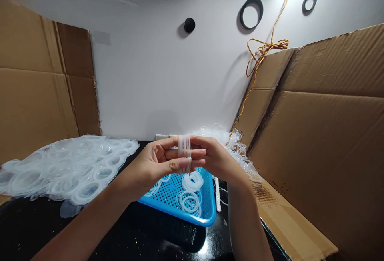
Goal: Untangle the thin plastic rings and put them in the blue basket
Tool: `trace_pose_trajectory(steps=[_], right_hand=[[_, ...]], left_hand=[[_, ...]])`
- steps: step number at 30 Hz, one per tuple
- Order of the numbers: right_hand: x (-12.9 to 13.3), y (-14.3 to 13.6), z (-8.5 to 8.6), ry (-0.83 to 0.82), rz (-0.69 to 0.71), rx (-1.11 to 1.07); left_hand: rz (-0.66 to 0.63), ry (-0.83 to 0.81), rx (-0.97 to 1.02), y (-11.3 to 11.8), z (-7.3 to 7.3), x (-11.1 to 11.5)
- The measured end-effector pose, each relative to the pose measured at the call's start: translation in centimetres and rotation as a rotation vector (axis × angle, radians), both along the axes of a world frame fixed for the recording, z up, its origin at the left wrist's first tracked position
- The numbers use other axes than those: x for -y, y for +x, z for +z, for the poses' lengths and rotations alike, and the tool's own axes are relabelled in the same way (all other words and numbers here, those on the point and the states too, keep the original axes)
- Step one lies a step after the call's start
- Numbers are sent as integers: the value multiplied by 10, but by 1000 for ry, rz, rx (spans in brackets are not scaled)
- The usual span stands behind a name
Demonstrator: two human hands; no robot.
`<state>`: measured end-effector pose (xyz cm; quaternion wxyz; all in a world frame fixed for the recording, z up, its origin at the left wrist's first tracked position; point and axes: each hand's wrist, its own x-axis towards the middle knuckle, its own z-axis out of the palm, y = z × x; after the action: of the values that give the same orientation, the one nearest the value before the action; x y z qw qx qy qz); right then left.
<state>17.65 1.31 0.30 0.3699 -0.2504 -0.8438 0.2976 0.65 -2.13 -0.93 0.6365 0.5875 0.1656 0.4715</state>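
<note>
Several thin translucent rings [184,149] are bunched together around the fingers of my left hand [159,161], whose thumb presses on them from the front. My right hand [211,153] meets them from the other side, its fingers bent in against the bunch; its fingertips are partly hidden behind the rings and the left fingers. Both hands are above a blue perforated plastic basket [177,212]. Inside it lie loose piles of similar white rings [191,203], partly covered from view by my left hand.
A large heap of translucent ring sheets [78,169] lies left on the black tabletop [126,233]. Tangled clear scraps [237,149] are behind on the right. Cardboard panels [330,125] wall both sides. A twisted yellow-brown cord [255,69] hangs at right. Black rings [251,13] are on the white wall.
</note>
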Motion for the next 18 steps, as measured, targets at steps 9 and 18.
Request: trace_pose_trajectory(steps=[9, 18], right_hand=[[7, 20, 12, 11, -108, -171], [6, -3, 8, 205, -203, -101]], left_hand=[[65, -12, 109, -2, 2, -5], [-19, 50, 124, -4, 1, -13]])
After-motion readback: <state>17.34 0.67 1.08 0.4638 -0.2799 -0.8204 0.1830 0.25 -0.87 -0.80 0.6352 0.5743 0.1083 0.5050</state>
